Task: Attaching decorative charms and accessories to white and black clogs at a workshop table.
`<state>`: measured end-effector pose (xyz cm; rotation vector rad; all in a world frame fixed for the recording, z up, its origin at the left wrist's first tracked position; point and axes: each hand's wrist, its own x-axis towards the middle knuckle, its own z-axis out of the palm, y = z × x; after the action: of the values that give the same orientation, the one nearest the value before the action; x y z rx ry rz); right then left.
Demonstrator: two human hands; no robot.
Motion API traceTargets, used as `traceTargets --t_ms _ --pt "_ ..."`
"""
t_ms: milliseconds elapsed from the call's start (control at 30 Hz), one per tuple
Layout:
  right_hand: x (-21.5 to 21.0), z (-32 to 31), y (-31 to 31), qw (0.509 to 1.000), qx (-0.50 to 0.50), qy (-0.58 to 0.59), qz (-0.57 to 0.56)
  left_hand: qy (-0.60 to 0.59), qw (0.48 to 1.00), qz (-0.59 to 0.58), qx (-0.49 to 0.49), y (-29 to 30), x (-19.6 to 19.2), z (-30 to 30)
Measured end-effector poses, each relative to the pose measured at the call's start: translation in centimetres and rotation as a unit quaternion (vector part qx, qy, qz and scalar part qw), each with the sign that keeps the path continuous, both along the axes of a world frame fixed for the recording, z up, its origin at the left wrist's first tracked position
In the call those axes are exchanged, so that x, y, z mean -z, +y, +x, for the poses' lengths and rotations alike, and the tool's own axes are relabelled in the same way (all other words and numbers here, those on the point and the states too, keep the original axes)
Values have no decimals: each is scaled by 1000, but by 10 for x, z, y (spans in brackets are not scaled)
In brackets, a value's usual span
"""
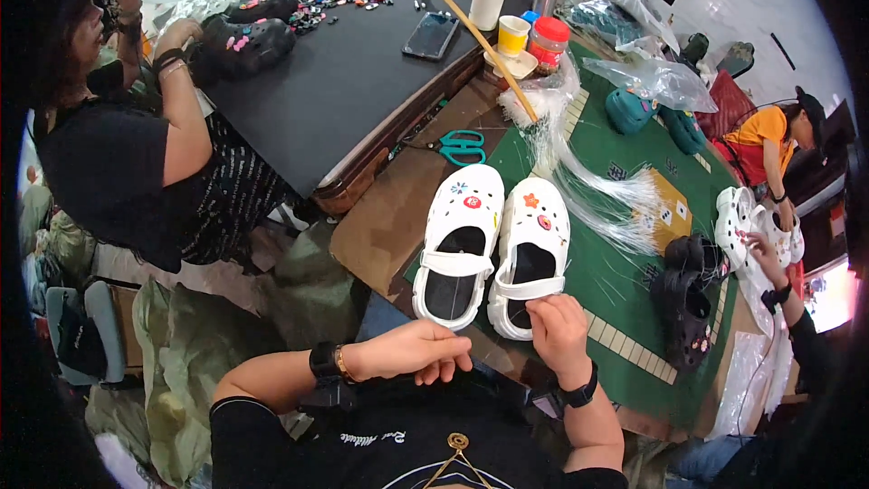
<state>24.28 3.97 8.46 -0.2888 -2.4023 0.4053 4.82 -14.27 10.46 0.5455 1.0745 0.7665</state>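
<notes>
A pair of white clogs stands side by side in front of me, toes pointing away: the left clog and the right clog. Small coloured charms, among them an orange star charm, dot their toes, and both heel straps lie across the openings. My right hand is at the right clog's heel, fingertips pinched together; what they hold, if anything, does not show. Closer to my body, my left hand is closed with thumb and forefinger together, apart from the clogs. Anything in it is too small to make out.
Beyond the clogs lie teal scissors, a bundle of white plastic strands and a wooden stick. Black clogs stand at right. A person at left handles a dark clog; another works at right with white clogs.
</notes>
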Motion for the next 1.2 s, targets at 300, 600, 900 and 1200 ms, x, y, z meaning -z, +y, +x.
traceTargets --t_ms 300,600,900,1200 --pt "6 -2 -1 998 38 49 26 -30 981 34 -188 19 -3 -19" --pt "7 15 -2 997 18 71 28 50 965 43 -256 6 -4 -25" --pt "-1 18 24 945 186 79 -258 128 926 61 -349 -4 25 -67" --pt "31 0 79 907 226 -75 -348 183 922 59 -335 55 50 -86"
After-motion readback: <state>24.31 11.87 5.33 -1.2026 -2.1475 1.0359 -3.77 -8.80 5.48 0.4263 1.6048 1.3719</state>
